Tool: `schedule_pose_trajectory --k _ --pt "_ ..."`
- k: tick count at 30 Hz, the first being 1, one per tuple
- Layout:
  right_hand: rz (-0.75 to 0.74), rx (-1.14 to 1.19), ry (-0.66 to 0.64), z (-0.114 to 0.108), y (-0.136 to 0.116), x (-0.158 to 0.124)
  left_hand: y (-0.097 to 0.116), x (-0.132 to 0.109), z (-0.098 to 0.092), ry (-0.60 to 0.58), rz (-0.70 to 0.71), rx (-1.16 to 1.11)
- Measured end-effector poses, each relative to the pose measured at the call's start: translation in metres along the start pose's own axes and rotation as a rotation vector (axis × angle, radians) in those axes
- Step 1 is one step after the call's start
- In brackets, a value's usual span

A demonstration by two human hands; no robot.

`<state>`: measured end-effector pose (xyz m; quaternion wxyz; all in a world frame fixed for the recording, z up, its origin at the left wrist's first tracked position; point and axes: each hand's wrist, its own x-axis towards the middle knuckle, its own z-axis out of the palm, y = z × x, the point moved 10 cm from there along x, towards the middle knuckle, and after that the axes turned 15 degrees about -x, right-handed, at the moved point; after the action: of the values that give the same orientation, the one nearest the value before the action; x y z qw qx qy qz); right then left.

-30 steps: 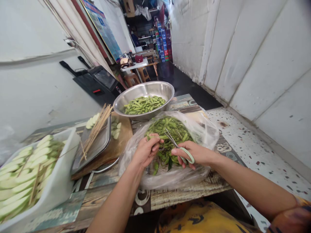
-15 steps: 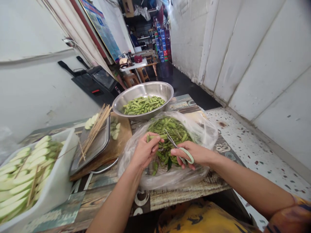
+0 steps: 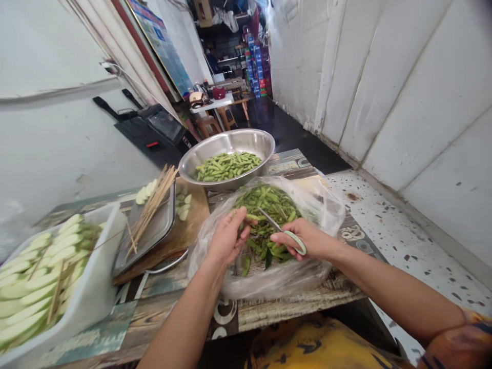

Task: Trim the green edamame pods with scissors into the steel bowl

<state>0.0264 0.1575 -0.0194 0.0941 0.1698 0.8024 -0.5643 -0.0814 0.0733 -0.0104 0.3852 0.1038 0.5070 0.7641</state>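
Here's my left hand [image 3: 226,238], thumb and fingers pinched together on a green pod [image 3: 250,217], its tip poking out toward my right. And my right hand [image 3: 307,238], fingers clamped on the scissors [image 3: 271,219], a pale green handle loop against them! The blades lie closed, or nearly so, pointing away from those fingers, up and left, tips just beside the pod.

Right under both sets of fingers, the heap [image 3: 265,200] of pods, sitting in an open clear bag [image 3: 326,205]. A dark leaf [image 3: 268,258] lies below and between my hands.

Straight beyond my fingers, the steel bowl [image 3: 267,146], with more pods [image 3: 228,166] in it. Out to the left of my left fingers, sticks [image 3: 156,202] lie across a tray [image 3: 164,225], the tray on a board [image 3: 198,202]. Farther left and nearer me, a white tub [image 3: 94,287] of pale green slices [image 3: 33,292]!
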Motion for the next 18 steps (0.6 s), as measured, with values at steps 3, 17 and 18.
schedule_pose_trajectory --k 3,17,18 --pt "0.008 0.055 0.019 -0.002 0.004 0.004 0.008 0.003 -0.009 0.051 0.030 -0.054" --pt "-0.055 0.087 0.062 -0.008 -0.001 0.004 0.007 0.003 0.000 -0.013 0.292 1.006" --pt "-0.058 0.078 0.062 -0.008 -0.001 0.003 0.005 0.004 -0.001 -0.012 0.295 1.056"
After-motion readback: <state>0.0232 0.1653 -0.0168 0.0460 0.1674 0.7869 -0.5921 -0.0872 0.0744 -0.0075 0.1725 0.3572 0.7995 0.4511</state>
